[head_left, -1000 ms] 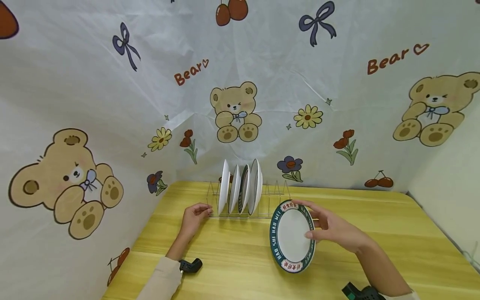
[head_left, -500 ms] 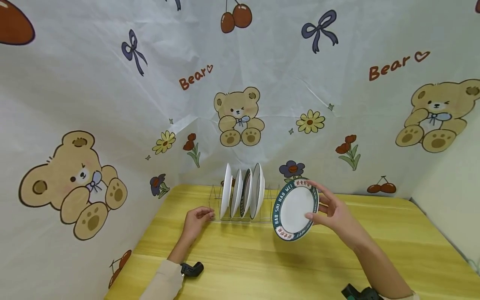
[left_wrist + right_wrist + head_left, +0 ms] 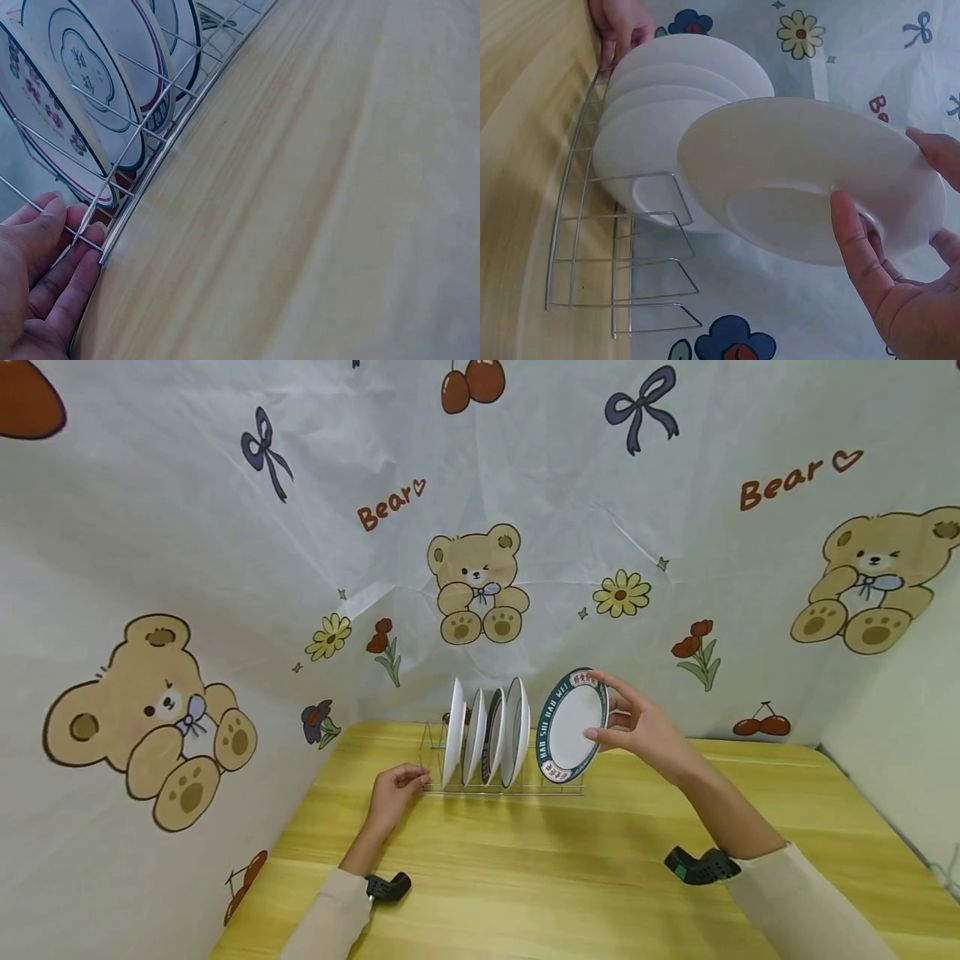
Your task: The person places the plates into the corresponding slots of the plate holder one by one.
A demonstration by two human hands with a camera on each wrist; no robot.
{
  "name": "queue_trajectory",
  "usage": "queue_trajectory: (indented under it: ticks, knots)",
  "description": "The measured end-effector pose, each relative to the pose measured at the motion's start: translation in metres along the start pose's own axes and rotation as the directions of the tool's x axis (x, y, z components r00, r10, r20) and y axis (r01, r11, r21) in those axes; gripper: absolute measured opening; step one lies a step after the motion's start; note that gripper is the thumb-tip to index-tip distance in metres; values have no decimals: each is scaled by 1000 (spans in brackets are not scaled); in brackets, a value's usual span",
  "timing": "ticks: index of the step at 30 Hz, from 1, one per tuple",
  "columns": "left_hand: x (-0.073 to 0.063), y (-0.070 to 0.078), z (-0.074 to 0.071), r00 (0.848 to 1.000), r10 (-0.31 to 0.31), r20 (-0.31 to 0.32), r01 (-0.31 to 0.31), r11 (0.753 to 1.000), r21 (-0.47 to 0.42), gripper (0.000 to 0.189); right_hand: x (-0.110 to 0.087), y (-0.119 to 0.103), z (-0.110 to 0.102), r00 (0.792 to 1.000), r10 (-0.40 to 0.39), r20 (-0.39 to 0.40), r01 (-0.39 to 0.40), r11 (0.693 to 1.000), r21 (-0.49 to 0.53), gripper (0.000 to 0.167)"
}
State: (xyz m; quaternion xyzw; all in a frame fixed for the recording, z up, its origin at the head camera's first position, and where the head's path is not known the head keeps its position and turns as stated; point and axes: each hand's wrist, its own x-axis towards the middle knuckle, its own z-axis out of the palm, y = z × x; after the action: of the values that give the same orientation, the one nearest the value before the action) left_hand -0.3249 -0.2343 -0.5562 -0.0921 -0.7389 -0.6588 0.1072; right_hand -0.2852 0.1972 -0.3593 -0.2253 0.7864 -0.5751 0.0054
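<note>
My right hand (image 3: 645, 731) holds a round white plate (image 3: 573, 727) with a green lettered rim, thumb on its face and fingers behind. The plate is tilted on edge, above the right end of a wire dish rack (image 3: 487, 792). Several plates (image 3: 667, 139) stand upright in the rack's left and middle slots; the wrist views show white backs on one side and patterned faces on the other. At the rack's left end my left hand (image 3: 393, 793) grips the end wire between thumb and fingers, as the left wrist view (image 3: 45, 270) shows close up.
The rack stands on a yellow wood-grain table (image 3: 480, 885), near its back edge. Behind it hangs a pale cloth (image 3: 555, 635) printed with bears, bows and flowers. A plain pale wall (image 3: 900, 718) is at the right.
My right hand has raised the plate and carried it forward from the table's front area to over the rack's right end. My left hand stays at the rack's left end.
</note>
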Motion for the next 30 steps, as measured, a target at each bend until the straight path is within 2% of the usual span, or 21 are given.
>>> queue_trajectory:
  ticks: [8,14,21,30]
  knots:
    - [0,-1,0,1000,11,1,-11,1000,-14,16,29,3,6,996,60,63,-61,998,3,88]
    - [0,-2,-1,1000,4,9,-4,1000,-22,18,46,8,12,991,74,109,-75,997,7,86]
    - [-5,29,1,998,-4,56,5,1000,-25,18,58,18,15,986,94,140,-95,996,-3,88]
    - [-8,30,0,999,-21,50,23,999,-43,17,69,36,26,977,107,184,-115,993,32,86]
